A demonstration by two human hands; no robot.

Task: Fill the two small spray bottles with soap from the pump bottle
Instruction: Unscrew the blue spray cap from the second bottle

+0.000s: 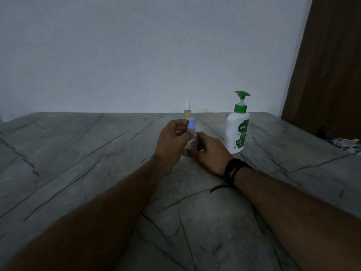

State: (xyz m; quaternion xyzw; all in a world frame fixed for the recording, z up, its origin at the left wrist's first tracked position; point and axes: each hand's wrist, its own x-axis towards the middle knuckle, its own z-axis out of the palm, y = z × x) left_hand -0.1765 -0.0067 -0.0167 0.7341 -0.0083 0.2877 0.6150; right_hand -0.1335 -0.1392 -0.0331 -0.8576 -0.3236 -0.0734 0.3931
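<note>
A small clear spray bottle (189, 142) stands on the grey marble table (78, 163), between my hands. My left hand (172, 139) pinches its blue cap (191, 124) at the top. My right hand (211, 151) wraps the bottle's clear body from the right. Behind them stands a second small spray bottle (188, 111) with yellowish liquid and a clear cap, partly hidden by my fingers. The white pump bottle (237, 130) with a green pump head stands upright just right of my right hand.
A pale wall runs along the table's far edge. A brown wooden panel (328, 65) rises at the right. A dark and white crumpled thing (343, 142) lies at the table's right edge. A black band sits on my right wrist.
</note>
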